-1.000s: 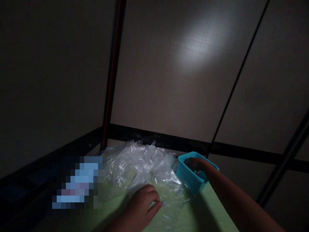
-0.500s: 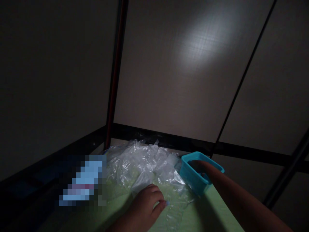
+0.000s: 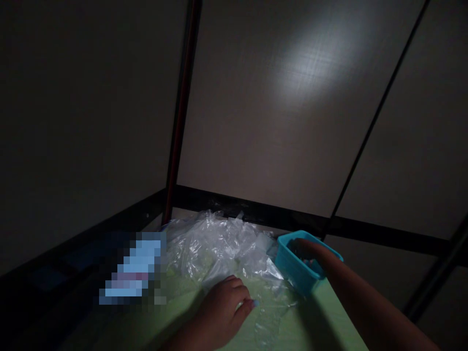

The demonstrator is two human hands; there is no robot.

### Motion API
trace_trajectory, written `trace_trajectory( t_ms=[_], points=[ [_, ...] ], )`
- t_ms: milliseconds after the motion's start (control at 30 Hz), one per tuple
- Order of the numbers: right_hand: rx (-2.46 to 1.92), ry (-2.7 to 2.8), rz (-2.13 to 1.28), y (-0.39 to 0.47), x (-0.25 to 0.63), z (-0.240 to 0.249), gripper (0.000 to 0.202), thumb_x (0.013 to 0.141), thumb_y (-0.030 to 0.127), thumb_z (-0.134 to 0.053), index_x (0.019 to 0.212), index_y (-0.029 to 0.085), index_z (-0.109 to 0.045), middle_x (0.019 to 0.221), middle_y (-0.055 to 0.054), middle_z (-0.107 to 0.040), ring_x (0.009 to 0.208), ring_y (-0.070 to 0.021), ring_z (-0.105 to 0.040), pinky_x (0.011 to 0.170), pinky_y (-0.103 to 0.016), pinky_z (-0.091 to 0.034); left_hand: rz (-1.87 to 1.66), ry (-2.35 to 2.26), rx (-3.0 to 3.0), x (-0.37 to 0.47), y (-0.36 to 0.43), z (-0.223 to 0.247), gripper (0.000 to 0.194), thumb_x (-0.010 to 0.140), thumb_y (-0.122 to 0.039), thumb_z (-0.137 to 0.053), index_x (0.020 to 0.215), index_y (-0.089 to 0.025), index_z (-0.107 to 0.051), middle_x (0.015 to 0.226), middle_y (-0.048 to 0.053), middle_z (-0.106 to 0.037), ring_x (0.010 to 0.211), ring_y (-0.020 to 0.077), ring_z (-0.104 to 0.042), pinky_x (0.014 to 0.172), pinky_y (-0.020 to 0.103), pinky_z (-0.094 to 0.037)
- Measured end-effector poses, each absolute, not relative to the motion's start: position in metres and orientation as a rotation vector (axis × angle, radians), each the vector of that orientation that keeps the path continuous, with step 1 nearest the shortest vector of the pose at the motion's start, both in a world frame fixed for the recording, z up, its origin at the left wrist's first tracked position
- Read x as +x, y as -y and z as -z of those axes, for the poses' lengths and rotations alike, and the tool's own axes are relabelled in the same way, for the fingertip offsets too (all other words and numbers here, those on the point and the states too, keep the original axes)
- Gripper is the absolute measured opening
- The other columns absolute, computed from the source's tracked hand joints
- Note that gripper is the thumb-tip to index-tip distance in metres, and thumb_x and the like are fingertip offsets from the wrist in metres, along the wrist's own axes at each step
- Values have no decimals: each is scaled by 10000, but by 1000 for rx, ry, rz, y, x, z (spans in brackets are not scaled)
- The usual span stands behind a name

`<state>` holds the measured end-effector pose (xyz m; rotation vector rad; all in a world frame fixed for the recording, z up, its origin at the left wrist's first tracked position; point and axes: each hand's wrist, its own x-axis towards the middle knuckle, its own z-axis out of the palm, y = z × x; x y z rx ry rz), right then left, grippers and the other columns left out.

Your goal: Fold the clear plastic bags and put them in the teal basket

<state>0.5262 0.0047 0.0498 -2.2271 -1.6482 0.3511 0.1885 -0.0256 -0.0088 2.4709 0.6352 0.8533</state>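
Note:
My left hand is low in the middle of the view, its thumb and fingers pinched together on a clear plastic bag that spreads out beside the fingertips. Just beyond it lies a crumpled heap of clear plastic bags. To the right stands a teal plastic basket. My right hand reaches down into this basket over its rim. Its fingers are in shadow inside, so what they hold, if anything, is hidden.
Everything rests on a pale green surface. A blurred-out blue item lies at the left. Dark-framed panels rise right behind the heap, meeting in a corner at the left. The light is dim.
The whole view has shifted slightly, so things appear a little further right. Both hands keep nearly the same places, the right one still inside the basket.

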Motion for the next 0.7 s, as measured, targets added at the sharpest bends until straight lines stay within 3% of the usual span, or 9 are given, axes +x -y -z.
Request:
trace_trajectory(
  t_ms=[133, 267, 400, 533, 700],
  points=[
    [-2275, 1717, -367, -7, 528, -76, 174, 687, 273, -593, 592, 126, -599, 532, -60, -579, 506, -151, -534, 538, -281, -411, -890, -774, 2507, 185, 19, 8, 152, 846, -274, -471, 773, -210, -588, 814, 19, -589, 833, 172, -510, 732, 256, -360],
    [-2125, 1929, -217, 38, 522, -99, 323, 787, 442, -473, 745, 158, -621, 741, -82, -644, 697, -190, -588, 626, -276, -439, -962, -1232, 2455, 178, 1, 8, 139, 797, -270, -498, 876, -190, -580, 923, 68, -579, 922, 225, -493, 795, 313, -355],
    [-2102, 2051, -170, 95, 519, -96, 388, 736, 513, -538, 966, 216, -639, 1010, -78, -648, 901, -233, -598, 781, -304, -454, -886, -1476, 2426, 172, -12, 14, 379, 703, -399, -597, 996, -159, -574, 1028, 122, -564, 1016, 297, -459, 839, 383, -339],
    [-2141, 2063, -52, 119, 531, -70, 425, 741, 455, -541, 1092, 225, -609, 1163, -88, -593, 1054, -256, -549, 918, -349, -407, -767, -1473, 2432, 169, -14, 22, 548, 623, -441, -654, 1082, -154, -562, 1125, 154, -542, 1112, 342, -407, 881, 427, -309],
    [-2197, 2059, 123, 107, 535, -46, 417, 819, 375, -425, 1170, 203, -570, 1310, -85, -472, 1215, -242, -418, 1019, -376, -310, -741, -1397, 2454, 166, -14, 26, 505, 647, -423, -632, 1088, -187, -565, 1173, 144, -525, 1183, 340, -350, 932, 450, -251]
  ],
)
